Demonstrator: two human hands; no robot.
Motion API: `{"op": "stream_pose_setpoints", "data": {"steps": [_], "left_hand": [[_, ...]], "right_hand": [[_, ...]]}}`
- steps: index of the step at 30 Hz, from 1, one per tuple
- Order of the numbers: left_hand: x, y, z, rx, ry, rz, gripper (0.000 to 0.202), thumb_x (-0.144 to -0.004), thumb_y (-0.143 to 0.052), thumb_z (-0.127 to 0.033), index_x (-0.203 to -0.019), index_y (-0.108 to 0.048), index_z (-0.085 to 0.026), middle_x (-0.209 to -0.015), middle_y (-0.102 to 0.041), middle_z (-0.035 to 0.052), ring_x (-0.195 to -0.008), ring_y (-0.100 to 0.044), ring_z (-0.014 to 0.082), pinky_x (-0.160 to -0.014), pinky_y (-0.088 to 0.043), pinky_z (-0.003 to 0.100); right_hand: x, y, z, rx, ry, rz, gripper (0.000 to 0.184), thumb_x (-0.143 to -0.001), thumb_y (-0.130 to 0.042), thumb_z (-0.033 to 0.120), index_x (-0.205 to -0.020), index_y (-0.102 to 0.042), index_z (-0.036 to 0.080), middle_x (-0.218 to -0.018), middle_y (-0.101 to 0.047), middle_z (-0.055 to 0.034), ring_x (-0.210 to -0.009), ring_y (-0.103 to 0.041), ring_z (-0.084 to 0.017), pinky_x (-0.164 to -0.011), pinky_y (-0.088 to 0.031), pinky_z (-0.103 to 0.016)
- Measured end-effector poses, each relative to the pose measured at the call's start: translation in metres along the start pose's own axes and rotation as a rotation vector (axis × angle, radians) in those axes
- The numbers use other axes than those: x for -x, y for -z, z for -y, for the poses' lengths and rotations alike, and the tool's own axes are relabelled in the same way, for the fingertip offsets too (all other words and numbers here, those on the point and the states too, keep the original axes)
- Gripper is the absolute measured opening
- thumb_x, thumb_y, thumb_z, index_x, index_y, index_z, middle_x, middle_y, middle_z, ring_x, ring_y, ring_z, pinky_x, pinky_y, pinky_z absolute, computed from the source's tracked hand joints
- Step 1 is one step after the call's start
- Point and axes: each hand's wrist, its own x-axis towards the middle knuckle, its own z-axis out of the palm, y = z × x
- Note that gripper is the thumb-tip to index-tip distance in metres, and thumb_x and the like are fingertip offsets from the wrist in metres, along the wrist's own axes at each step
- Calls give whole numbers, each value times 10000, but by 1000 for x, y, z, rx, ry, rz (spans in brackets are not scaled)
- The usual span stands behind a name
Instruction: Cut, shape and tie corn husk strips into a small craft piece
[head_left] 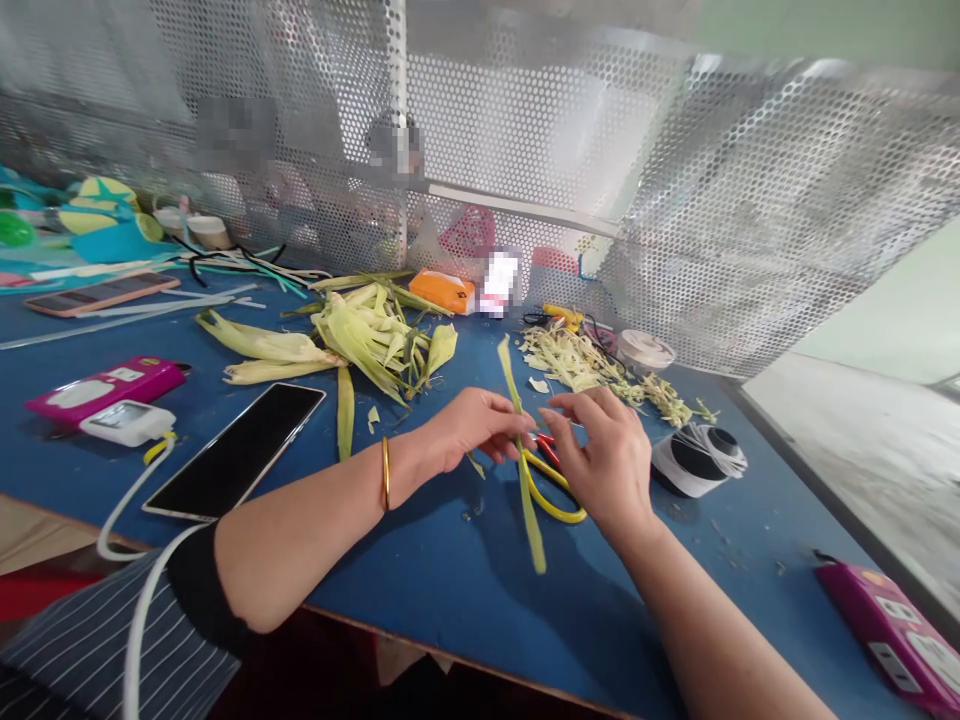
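Our left hand [480, 432] has its grip pinched snugly around a strip of corn husk [530, 515], which slants across the yellow-handled scissors [561, 512]. Our right hand [611, 460] is just beside it, thumb and index nearly meeting; we honestly can't tell if anything thin sits between them. Nearer us, bare blue counter [457, 580] runs to the front edge, so decent room there. It's tighter leftward: a phone [244, 450] lies by our forearm, husk pile [367, 335] beyond. A purple power strip [885, 615] hugs the right edge.
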Motion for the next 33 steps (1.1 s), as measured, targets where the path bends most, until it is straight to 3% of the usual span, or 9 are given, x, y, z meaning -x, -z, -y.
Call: {"op": "stream_pose_setpoints", "data": {"steps": [2,6,8,11,16,20,22,28,33], "left_hand": [[5,-6,3,-82,32,156,280,-663,-812,-411,-674,-721,-147,-732,-735,82,-512,-617,119,-473,-459,219],[11,-15,9,-164,85,274,303,-720,-751,-469,-715,-732,-167,-711,-732,69,-498,-621,120,-447,-438,202],[13,-17,10,-205,111,316,304,-727,-739,-468,-679,-718,-169,-714,-735,70,-496,-620,119,-436,-432,195],[15,-20,10,-243,171,347,264,-727,-730,-412,-633,-698,-166,-695,-733,67,-479,-609,118,-411,-416,193],[10,-19,11,-63,223,121,210,-729,-698,-346,-654,-710,-150,-686,-734,76,-490,-617,123,-412,-408,196],[3,-14,11,206,187,-64,226,-723,-734,-345,-676,-689,-129,-643,-698,57,-513,-617,115,-470,-454,191],[1,-14,10,327,160,-104,238,-736,-743,-335,-662,-663,-124,-583,-648,24,-488,-579,95,-492,-473,192],[3,-17,2,457,189,-194,233,-859,-644,-236,-657,-638,-118,-586,-627,15,-488,-582,93,-497,-503,202],[4,-18,-1,530,196,-245,276,-918,-565,-199,-659,-618,-117,-567,-604,3,-454,-565,83,-478,-513,202]], "right_hand": [[-2,-2,-4,-92,-113,91,268,-891,-561,414,-776,-709,222,-760,-648,-47,-742,-599,-204,-690,-406,-323],[-3,-10,-10,-673,-477,524,318,-801,-621,478,-649,-632,200,-566,-578,-3,-501,-513,-151,-487,-354,-276],[-4,-13,-12,-934,-625,544,319,-734,-684,493,-663,-596,194,-503,-503,38,-436,-419,-113,-442,-295,-253],[-6,-13,-14,-1012,-682,352,324,-688,-727,476,-676,-576,189,-475,-402,83,-427,-321,-81,-443,-253,-240],[-2,-6,-6,-551,-376,4,207,-850,-607,396,-767,-591,207,-567,-535,42,-509,-486,-123,-528,-378,-255],[9,-5,6,-217,67,25,117,-911,-541,254,-827,-616,221,-738,-685,-8,-648,-610,-147,-646,-415,-269],[12,-9,9,-87,202,86,153,-932,-504,216,-831,-620,220,-752,-701,-16,-671,-626,-154,-674,-400,-283],[11,-18,5,88,213,33,200,-947,-473,187,-780,-583,201,-694,-680,-18,-658,-614,-157,-699,-361,-302],[8,-15,4,177,325,47,225,-961,-452,175,-794,-603,179,-668,-645,-18,-627,-565,-159,-696,-337,-314]]}}
